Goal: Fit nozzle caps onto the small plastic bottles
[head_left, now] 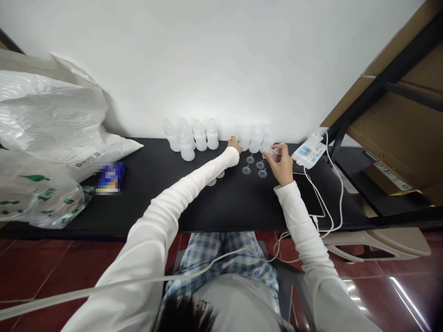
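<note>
My left hand (235,144) reaches across the black table to the left side of a white bottle (244,139). Its fingers are mostly hidden, so I cannot tell its grip. My right hand (282,165) is closed, thumb and fingers curved around a small clear piece (272,153), its kind unclear, in front of a white bottle (267,140) at the row's right end. Another white bottle (255,142) stands between these two. In front lie several clear round discs with small tabs, among them one disc (262,173) near my right hand.
Several white baby bottles with clear domed caps, one bottle (187,147) foremost, stand left of my hands. Plastic bags (51,120) and a blue packet (112,176) lie at left. A white power strip (309,150), cables and a dark tablet (309,196) are at right.
</note>
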Available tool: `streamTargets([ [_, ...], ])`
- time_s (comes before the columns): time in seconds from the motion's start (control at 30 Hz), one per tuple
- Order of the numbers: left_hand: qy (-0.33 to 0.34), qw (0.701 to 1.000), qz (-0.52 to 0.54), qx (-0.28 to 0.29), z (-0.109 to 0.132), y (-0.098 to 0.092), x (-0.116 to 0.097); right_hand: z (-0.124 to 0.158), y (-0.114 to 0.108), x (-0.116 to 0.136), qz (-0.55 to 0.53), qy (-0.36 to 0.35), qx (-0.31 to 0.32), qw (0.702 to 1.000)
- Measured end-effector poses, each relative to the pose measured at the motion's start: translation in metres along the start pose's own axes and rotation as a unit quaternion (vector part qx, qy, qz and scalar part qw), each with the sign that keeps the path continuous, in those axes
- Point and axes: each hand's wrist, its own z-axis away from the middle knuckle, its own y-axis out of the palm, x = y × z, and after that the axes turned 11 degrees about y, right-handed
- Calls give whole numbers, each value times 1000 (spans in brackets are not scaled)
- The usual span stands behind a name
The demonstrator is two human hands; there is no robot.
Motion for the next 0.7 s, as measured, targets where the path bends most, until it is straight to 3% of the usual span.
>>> streamTargets([
  [0.1, 39, 999, -6, 8, 29, -14, -12, 2, 15, 12, -66, 25, 70, 995],
  [0.23, 57, 980, 138, 133, 74, -34, -28, 8, 38, 29, -165, 53, 160, 972],
  [0.4, 45, 978, 189, 78, 97, -56, -36, 14, 49, 49, -253, 53, 285, 923],
  [0.6, 31, 983, 163, 76, 110, -69, -45, 23, 47, 58, -223, -31, 296, 928],
  [0.7, -47, 976, 191, 97, 109, -78, -38, 23, 40, 55, -121, -98, 264, 952],
])
